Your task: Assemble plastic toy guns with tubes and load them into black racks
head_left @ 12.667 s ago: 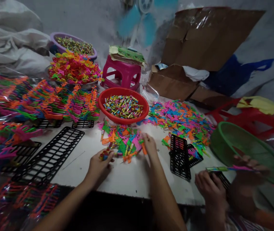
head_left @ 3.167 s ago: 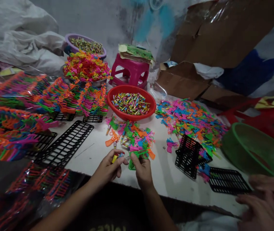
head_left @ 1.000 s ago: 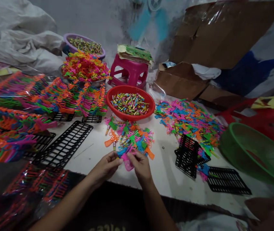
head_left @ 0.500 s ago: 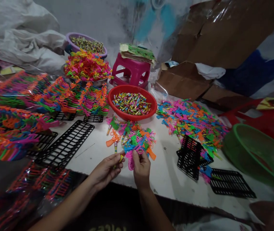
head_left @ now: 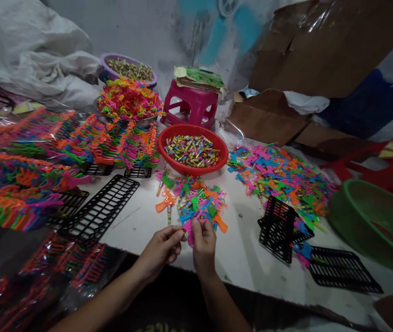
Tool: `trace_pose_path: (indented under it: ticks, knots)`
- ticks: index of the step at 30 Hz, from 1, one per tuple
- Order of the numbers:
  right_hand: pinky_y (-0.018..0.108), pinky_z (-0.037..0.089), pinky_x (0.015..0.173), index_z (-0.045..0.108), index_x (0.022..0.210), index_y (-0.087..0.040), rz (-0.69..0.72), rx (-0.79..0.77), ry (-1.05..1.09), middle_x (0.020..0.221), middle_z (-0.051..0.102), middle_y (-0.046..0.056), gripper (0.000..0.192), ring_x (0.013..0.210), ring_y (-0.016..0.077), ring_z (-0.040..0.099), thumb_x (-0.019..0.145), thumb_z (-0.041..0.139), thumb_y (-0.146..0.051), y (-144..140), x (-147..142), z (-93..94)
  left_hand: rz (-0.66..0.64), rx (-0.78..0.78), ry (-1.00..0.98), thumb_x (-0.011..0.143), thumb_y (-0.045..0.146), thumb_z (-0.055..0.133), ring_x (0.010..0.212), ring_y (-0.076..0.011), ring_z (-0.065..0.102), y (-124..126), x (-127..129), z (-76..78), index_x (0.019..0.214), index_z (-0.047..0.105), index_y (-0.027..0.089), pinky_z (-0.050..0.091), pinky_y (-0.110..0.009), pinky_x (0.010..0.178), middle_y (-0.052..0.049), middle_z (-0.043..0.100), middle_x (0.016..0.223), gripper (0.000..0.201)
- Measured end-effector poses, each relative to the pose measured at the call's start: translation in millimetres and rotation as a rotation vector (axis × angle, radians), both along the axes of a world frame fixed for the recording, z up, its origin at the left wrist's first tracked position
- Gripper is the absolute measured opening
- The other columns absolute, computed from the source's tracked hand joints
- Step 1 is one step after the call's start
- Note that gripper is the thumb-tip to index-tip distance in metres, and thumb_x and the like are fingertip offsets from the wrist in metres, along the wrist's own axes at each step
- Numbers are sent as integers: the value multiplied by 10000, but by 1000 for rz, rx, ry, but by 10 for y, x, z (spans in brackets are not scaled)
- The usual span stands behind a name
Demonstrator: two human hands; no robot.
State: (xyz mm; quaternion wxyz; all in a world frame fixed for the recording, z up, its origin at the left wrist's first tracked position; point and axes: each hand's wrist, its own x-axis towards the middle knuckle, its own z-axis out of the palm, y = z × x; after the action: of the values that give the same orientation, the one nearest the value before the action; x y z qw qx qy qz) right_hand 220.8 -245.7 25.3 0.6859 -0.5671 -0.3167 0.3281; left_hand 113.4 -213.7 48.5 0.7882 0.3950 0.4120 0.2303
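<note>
Thumb and fingers of my right hand (head_left: 204, 244) pinch a pink plastic toy gun (head_left: 190, 234) low over the table's front part. Close on its left, my left hand (head_left: 163, 251) is closed, its fingertips at the toy gun's end around a small printed tube that is mostly hidden by the fingers. Just beyond both hands lies a small pile of colourful toy guns (head_left: 196, 200), some with tubes in them. An orange toy gun (head_left: 165, 201) and a loose printed tube (head_left: 169, 215) lie at the pile's left side.
Behind the pile stands a red basin (head_left: 163, 159) of printed tubes. A larger heap of toy guns (head_left: 282, 173) spreads to the right, near black plastic racks (head_left: 277, 230) and a green basin (head_left: 346, 207). Filled racks (head_left: 89, 143) crowd the left, beside an unfilled black rack (head_left: 102, 207).
My left hand has moved right, bringing its fingertips against the pink toy gun. The yellow tip seen between its fingers before is now hidden. The view has shifted slightly.
</note>
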Motion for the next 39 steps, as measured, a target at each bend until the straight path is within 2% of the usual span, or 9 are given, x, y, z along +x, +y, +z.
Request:
trace_pose_path:
  ticks: [3,5,8,11,17,23,28,35,39]
  knots:
    - [263,437,593,576,892,-150,160,14,88,740,569,36,371,646,130,525,872,366,-455,-23,118,-100,128,172,88,711,437,600,558,-74,504,193,-139,-43,982,571,148,401,-198,543,-10,583,728,397]
    - [329,468,704,581,1030,-154,174,-20,-3,912,617,90,398,794,178,576,872,362,-446,-11,138,-191,250,434,248,737,428,559,717,-126,553,419,-355,-53,1029,562,160,434,-258,704,-35,604,839,397]
    - [399,418,892,589,1095,-167,221,-62,-431,1092,589,116,338,1020,227,531,831,472,-343,75,-2,-342,318,914,656,777,392,490,892,-189,544,787,-813,-46,951,597,185,396,-311,841,-62,615,917,291]
    - [441,352,980,555,1163,-160,336,-7,-832,1220,512,120,370,1158,249,434,817,474,-264,210,-236,-492,238,1149,978,800,345,438,974,-212,523,1042,-1252,-75,916,585,204,332,-343,935,-75,616,967,234]
    - [418,410,944,625,1051,-139,310,-37,-1121,1184,544,115,312,1122,230,484,833,405,-176,335,-103,-758,241,1037,1167,827,330,371,855,-243,543,924,-1477,-333,940,512,188,407,-373,791,-92,587,879,230]
    - [363,480,848,680,895,-175,243,-55,-1047,993,649,85,274,954,197,591,844,426,-264,166,605,-813,222,917,909,773,305,481,746,-224,531,248,-885,-431,698,522,236,343,-384,922,-38,545,678,109]
    - [334,469,797,667,851,-166,99,-204,-978,899,649,86,290,869,191,591,832,432,-335,90,781,-666,168,832,732,745,284,537,609,-196,505,-107,-503,-307,681,561,255,259,-391,990,-5,528,572,73]
    - [322,410,697,625,646,-182,38,-610,-1062,754,611,94,298,769,226,561,796,469,-387,79,626,-539,85,792,818,763,376,501,624,-197,542,105,-546,8,813,586,243,389,-281,637,-22,590,639,165]
    - [285,381,612,607,660,-178,119,-662,-951,724,609,70,83,700,204,559,676,537,-219,132,606,-513,30,824,623,755,394,516,757,-175,576,379,-733,-64,904,583,245,408,-236,676,-7,648,823,221]
